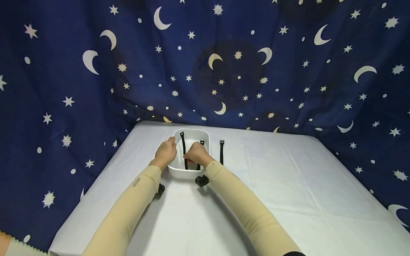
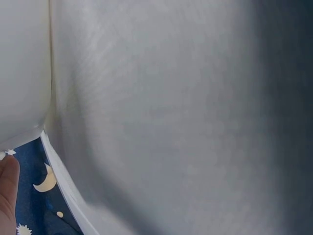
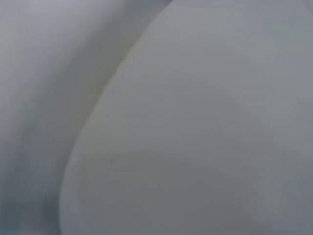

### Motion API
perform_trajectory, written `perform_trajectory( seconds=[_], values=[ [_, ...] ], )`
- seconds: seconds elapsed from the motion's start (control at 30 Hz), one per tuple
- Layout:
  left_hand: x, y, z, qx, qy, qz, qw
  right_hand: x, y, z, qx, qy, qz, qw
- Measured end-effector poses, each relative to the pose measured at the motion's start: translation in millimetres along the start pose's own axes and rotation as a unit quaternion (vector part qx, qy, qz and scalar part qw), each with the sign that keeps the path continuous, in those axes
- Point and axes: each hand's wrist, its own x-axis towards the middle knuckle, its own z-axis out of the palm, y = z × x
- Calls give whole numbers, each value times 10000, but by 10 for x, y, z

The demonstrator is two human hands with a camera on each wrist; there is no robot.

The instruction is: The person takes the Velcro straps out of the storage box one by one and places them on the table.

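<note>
Black left-hand strap (image 1: pixel 184 145), likely light, flexible: grasp mid-length. Right hand (image 1: pixel 197 153) pinches it; left hand (image 1: pixel 166 153), fingers extended, rests against white plastic tub (image 1: pixel 187 174).

Blue moon-and-star curtain (image 1: pixel 238 71) at sides and behind white tablecloth (image 1: pixel 288 185); pale zigzag-edged fabric (image 1: pixel 19 249) in bottom left corner.

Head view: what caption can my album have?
Left hand against a white tub, right hand inside among black cable straps, moon-and-star cloth behind.

Our left hand (image 1: pixel 166 152) rests against the white tub (image 1: pixel 189 174); our right hand (image 1: pixel 196 153) reaches inside it, fingers bent, sleeved forearms (image 1: pixel 245 202) stretched toward it.
</note>
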Motion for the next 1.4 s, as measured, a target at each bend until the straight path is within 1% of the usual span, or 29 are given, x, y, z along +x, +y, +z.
perform_trajectory(
  seconds=[0.13, 0.27, 0.47, 0.67, 0.83, 1.03, 1.27, 1.4],
  values=[
    [-36, -10, 6, -3, -33, -15, 10000, -35, 26, -19, 116, -41, -83, 9999],
    [-61, -22, 26, 37, -39, -12, 10000, -70, 77, -40, 360, -10, -214, 9991],
    [-52, -32, 49, 38, -31, 1, 10000, -96, 123, -79, 824, 13, -348, 9960],
    [-31, -41, 49, 73, 56, 78, 9999, -109, 97, -132, 1323, 22, -430, 9903],
    [-27, -28, 32, 111, 108, 147, 9998, -109, 74, -206, 1550, -24, -378, 9872],
    [-29, -3, 4, 112, 39, 131, 9998, -95, 65, -337, 1814, -64, -255, 9831],
    [-39, -10, -8, 26, -15, 16, 10000, -81, 107, -478, 2078, -14, -138, 9781],
    [-32, -6, -11, 46, -44, 15, 10000, -73, 164, -572, 2254, 31, -74, 9742]
  ],
)
